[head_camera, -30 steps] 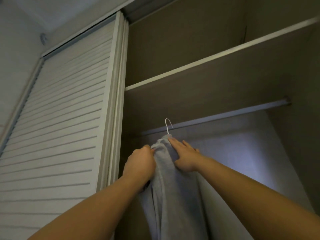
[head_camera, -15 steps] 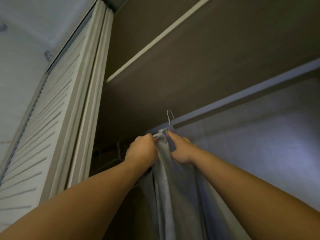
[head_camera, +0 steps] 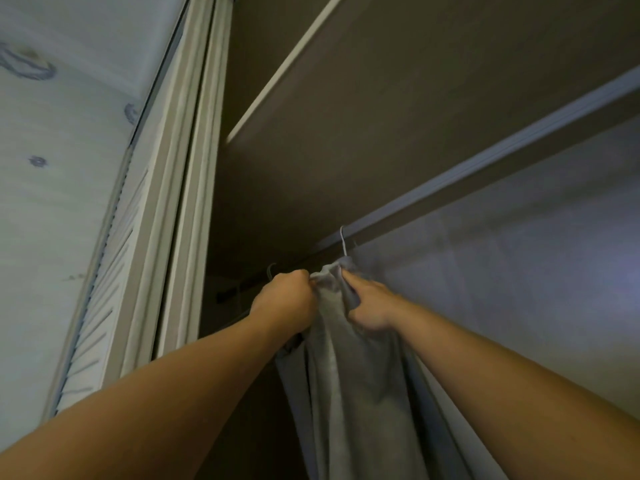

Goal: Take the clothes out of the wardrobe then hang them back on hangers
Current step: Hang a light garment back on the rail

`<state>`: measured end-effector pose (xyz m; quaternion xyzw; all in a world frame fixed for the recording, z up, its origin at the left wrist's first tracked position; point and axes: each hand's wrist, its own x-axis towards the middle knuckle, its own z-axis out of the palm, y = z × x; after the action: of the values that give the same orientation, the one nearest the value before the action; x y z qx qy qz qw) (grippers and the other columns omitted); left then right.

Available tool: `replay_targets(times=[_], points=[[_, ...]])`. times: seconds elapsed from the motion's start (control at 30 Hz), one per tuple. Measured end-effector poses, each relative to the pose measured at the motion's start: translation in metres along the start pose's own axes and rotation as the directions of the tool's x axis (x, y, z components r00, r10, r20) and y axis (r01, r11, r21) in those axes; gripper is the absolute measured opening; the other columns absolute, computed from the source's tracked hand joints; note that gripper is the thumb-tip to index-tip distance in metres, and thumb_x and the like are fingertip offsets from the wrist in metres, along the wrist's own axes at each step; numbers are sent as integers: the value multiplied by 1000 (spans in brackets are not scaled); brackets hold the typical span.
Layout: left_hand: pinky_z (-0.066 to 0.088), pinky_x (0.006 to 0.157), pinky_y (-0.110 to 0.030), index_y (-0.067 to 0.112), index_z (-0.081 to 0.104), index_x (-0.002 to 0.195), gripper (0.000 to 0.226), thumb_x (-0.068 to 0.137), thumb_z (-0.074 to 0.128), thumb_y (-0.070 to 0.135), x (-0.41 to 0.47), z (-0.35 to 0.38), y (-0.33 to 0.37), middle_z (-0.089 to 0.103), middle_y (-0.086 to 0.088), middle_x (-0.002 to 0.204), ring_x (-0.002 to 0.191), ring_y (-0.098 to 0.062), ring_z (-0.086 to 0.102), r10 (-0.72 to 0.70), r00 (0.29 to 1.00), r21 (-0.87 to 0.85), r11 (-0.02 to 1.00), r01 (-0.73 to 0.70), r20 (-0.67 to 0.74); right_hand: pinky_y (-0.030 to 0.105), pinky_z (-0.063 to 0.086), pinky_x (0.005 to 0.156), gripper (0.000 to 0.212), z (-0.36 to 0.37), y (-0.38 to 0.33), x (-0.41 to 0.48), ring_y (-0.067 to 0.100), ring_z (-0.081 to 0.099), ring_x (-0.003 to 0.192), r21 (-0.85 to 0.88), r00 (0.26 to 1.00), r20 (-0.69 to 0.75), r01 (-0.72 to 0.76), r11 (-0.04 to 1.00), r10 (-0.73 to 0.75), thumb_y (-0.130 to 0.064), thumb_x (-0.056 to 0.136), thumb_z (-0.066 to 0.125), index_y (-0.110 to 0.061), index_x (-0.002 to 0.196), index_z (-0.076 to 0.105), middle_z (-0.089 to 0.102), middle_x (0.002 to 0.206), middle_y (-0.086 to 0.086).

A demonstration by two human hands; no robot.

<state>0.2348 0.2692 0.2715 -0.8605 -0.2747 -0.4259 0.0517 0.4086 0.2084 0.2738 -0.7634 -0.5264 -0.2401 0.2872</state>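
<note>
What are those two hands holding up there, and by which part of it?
A grey garment, by its bunched top end. The left hand grips the left side and the right hand the right side, just under the white hanger hook.

Two hands, one grey garment, two hanger hooks, one rail.

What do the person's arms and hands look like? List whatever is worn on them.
Both arms are bare to the frame's edge; no sleeves show. The left hand and right hand wear no gloves; no watch, bracelet or ring is visible. Dim light hides finer detail.
</note>
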Motion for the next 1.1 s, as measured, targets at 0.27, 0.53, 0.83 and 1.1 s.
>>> replay_targets(times=[0.27, 0.53, 0.83, 1.1], points=[[49, 94, -45, 23, 48, 124, 28, 99, 52, 35, -11, -8, -13, 56, -6, 119, 108, -25, 56, 24, 1000, 149, 989, -26, 18, 56, 22, 116, 82, -2, -8, -2, 29, 16, 148, 97, 998, -54, 28, 995, -23, -18, 89, 50, -39, 154, 4, 9, 164, -5], [26, 113, -43, 30, 45, 139, 51, 94, 45, 55, -69, -61, -31, 44, -2, 144, 140, -27, 27, 322, 842, 313, 930, -195, -433, 53, 24, 117, 73, -12, -73, -43, 19, 17, 148, 176, 907, -406, 200, 964, -114, -20, 94, 53, -37, 154, 16, 18, 162, -6], [4, 121, -47, 30, 31, 150, 58, 97, 32, 54, -192, -150, -195, 18, -1, 164, 153, -25, -1, 372, 794, 395, 900, -182, -481, 47, -6, 119, 65, 52, -260, -133, 11, -14, 149, 79, 817, -484, 397, 914, -313, -46, 100, 37, -48, 151, -3, -7, 162, -17], [4, 122, -53, 32, 10, 158, 69, 98, 26, 61, -392, -239, -386, -2, 3, 167, 152, -23, -11, 91, 940, 525, 845, 102, -329, 50, -15, 116, 67, 144, -468, -235, 14, -26, 146, 168, 829, -337, 519, 838, -446, -64, 89, 13, -50, 147, -17, -22, 160, -16]])
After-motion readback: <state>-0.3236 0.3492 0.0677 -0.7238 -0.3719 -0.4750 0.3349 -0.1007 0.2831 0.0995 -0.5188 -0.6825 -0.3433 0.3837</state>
